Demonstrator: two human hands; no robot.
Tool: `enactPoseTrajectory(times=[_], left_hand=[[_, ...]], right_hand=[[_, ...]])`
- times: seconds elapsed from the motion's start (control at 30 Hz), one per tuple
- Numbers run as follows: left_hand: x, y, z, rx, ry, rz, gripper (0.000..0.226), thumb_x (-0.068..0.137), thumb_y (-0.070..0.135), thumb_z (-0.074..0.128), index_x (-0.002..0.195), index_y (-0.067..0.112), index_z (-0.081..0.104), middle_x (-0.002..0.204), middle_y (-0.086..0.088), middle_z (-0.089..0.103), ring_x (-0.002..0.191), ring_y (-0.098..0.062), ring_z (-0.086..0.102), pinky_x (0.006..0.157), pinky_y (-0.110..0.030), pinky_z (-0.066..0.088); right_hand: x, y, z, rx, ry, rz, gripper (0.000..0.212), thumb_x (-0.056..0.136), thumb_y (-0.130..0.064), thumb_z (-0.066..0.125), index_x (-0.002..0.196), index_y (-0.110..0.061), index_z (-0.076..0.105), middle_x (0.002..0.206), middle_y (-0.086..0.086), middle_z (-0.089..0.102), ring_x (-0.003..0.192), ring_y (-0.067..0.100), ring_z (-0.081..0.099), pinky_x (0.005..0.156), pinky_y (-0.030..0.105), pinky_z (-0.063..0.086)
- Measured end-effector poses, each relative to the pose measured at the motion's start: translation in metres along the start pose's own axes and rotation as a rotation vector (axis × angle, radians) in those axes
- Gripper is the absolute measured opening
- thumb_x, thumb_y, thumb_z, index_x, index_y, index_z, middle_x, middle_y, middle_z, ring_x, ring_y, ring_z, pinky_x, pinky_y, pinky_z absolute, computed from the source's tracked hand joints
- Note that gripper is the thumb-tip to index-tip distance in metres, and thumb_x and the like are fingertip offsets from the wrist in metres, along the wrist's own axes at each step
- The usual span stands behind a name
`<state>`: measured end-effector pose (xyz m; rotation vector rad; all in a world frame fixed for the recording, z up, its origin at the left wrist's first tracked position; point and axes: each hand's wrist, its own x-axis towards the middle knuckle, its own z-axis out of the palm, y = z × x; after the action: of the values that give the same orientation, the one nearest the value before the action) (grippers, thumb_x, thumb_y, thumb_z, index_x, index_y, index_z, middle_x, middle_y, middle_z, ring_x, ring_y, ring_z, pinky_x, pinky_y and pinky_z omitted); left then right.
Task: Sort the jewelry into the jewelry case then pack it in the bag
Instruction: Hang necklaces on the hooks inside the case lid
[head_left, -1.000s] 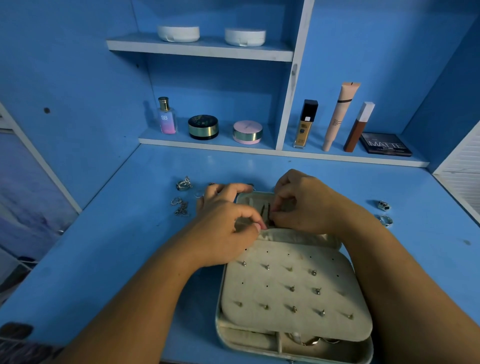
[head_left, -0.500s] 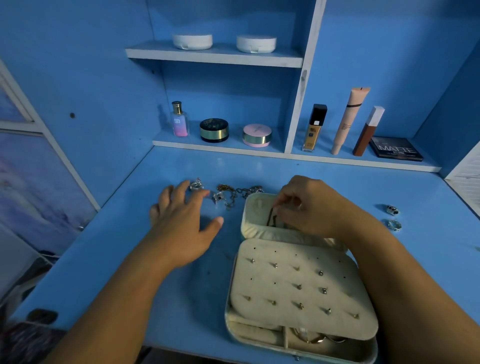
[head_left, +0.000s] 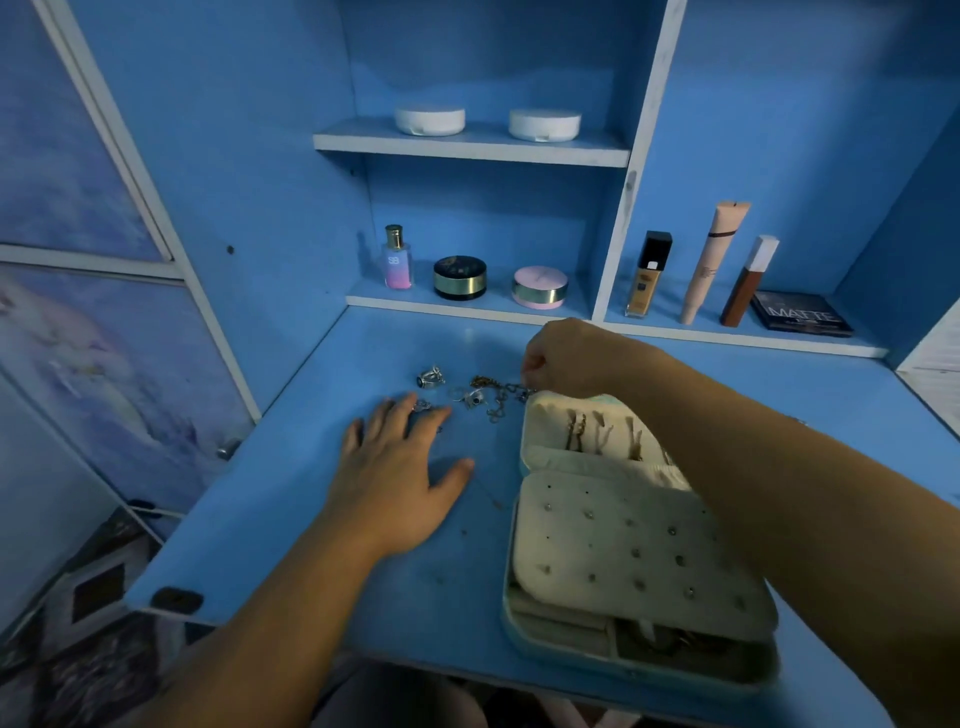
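Left hand (head_left: 400, 467) lies flat and released on the surface (head_left: 291, 519), fingers spread, tips by the small silver pieces; I judge it's steadying. Right hand (head_left: 558, 361) is curled, pinching the end of the chain (head_left: 493, 397) just beyond the jewelry case (head_left: 571, 660). I read that as a lift toward the lid's hooks. The chain looks thin, dull gold and loosely tangled, lying on the surface beside a silver ring (head_left: 431, 376), off the case's far-left corner. The case sits open, studs dotting its cream panel (head_left: 639, 545).
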<state>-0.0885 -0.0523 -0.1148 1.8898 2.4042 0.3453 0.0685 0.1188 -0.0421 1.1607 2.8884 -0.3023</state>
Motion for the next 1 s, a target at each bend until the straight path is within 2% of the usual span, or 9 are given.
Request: enactPoseTrajectory(times=[0.07, 0.17, 0.3, 0.5, 0.63, 0.7, 0.8, 0.9, 1.0], left_hand=[[0.0, 0.0, -0.001, -0.004, 0.005, 0.006, 0.086, 0.071, 0.077, 0.009, 0.146, 0.039, 0.023, 0.158, 0.004, 0.014, 0.147, -0.018, 0.007, 0.119, -0.046, 0.008], [0.002, -0.002, -0.001, -0.005, 0.018, 0.02, 0.088, 0.069, 0.078, 0.007, 0.146, 0.039, 0.024, 0.157, 0.003, 0.018, 0.146, -0.018, 0.011, 0.118, -0.046, 0.009], [0.002, -0.004, 0.0, -0.008, 0.034, 0.031, 0.086, 0.07, 0.077, 0.008, 0.144, 0.039, 0.027, 0.156, 0.002, 0.02, 0.145, -0.018, 0.013, 0.117, -0.043, 0.011], [0.003, -0.005, 0.001, -0.02, 0.041, 0.032, 0.079, 0.076, 0.075, 0.016, 0.144, 0.038, 0.028, 0.155, 0.003, 0.021, 0.145, -0.018, 0.013, 0.117, -0.044, 0.013], [0.003, -0.005, 0.001, -0.047, 0.07, 0.044, 0.072, 0.079, 0.072, 0.024, 0.142, 0.038, 0.034, 0.152, 0.005, 0.026, 0.143, -0.016, 0.017, 0.117, -0.043, 0.014], [0.002, -0.004, 0.0, -0.063, 0.093, 0.055, 0.073, 0.076, 0.073, 0.023, 0.139, 0.038, 0.039, 0.15, 0.007, 0.03, 0.142, -0.015, 0.02, 0.116, -0.04, 0.016], [0.003, -0.003, -0.001, -0.133, 0.165, 0.061, 0.076, 0.07, 0.07, 0.021, 0.131, 0.034, 0.05, 0.14, 0.008, 0.041, 0.135, -0.015, 0.032, 0.111, -0.038, 0.023], [0.01, 0.002, -0.006, -0.329, 0.338, 0.065, 0.058, 0.075, 0.06, 0.036, 0.118, 0.027, 0.059, 0.124, 0.009, 0.052, 0.118, -0.018, 0.047, 0.099, -0.041, 0.04], [0.019, 0.016, -0.018, -0.511, 0.47, 0.08, 0.044, 0.081, 0.052, 0.049, 0.115, 0.026, 0.058, 0.117, 0.012, 0.055, 0.11, -0.012, 0.05, 0.093, -0.033, 0.043]], right_hand=[[0.011, -0.005, 0.002, 0.003, -0.013, -0.011, 0.028, 0.091, -0.031, 0.059, 0.111, -0.013, 0.068, 0.115, 0.0, 0.063, 0.104, 0.019, 0.057, 0.085, 0.028, 0.044], [0.024, -0.015, 0.005, -0.011, -0.013, -0.051, 0.03, 0.09, -0.03, 0.061, 0.116, -0.016, 0.067, 0.118, 0.0, 0.061, 0.108, 0.018, 0.055, 0.089, 0.028, 0.043], [0.031, -0.022, 0.01, -0.006, 0.027, -0.107, 0.021, 0.089, -0.026, 0.064, 0.107, -0.017, 0.069, 0.106, 0.0, 0.062, 0.098, 0.015, 0.054, 0.08, 0.024, 0.04], [0.032, -0.028, 0.011, -0.04, 0.005, -0.066, 0.017, 0.09, -0.024, 0.058, 0.094, -0.009, 0.064, 0.096, 0.004, 0.061, 0.088, 0.019, 0.055, 0.072, 0.027, 0.042], [0.023, -0.02, -0.012, 0.233, 0.09, -0.031, 0.013, 0.089, -0.02, 0.058, 0.088, -0.009, 0.066, 0.084, -0.002, 0.066, 0.078, 0.016, 0.06, 0.069, 0.029, 0.048], [0.014, -0.017, -0.025, 0.496, 0.123, -0.018, 0.011, 0.091, -0.015, 0.058, 0.087, -0.008, 0.066, 0.084, 0.001, 0.07, 0.08, 0.017, 0.067, 0.078, 0.035, 0.056], [-0.004, -0.019, -0.042, 0.786, 0.178, -0.017, 0.008, 0.092, -0.008, 0.057, 0.087, -0.012, 0.06, 0.081, 0.002, 0.069, 0.076, 0.017, 0.064, 0.086, 0.038, 0.055], [-0.022, -0.026, -0.056, 0.885, 0.209, -0.075, 0.012, 0.093, -0.005, 0.054, 0.091, -0.016, 0.058, 0.077, 0.001, 0.065, 0.074, 0.015, 0.06, 0.085, 0.036, 0.054], [-0.04, -0.031, -0.065, 0.863, 0.196, -0.124, 0.013, 0.094, -0.006, 0.054, 0.092, -0.018, 0.059, 0.078, 0.003, 0.064, 0.076, 0.015, 0.059, 0.085, 0.037, 0.053]])
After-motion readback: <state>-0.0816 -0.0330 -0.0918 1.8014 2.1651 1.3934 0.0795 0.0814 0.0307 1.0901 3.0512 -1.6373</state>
